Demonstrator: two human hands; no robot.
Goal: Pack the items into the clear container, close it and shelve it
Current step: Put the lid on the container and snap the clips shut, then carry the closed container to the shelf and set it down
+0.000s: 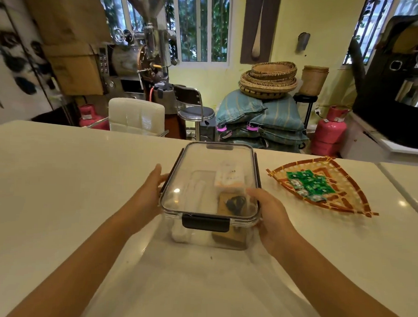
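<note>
A clear container (194,235) with a clear lid (203,163) and dark clips stands on the white table in front of me. The front clip (205,222) lies flat against the wall. Inside show a white pack (230,178), a brown box with a black cable (234,204) and a white item at the left. My left hand (150,194) lies against the container's left side, fingers straight along the side clip. On the right rim and lid corner my right hand (270,215) grips the container.
A woven fan-shaped tray (346,204) with several green sachets (308,185) lies on the table to the right. Beyond the table's far edge are a white chair (136,115), a stool, stacked sacks, baskets and pink gas cylinders (328,133).
</note>
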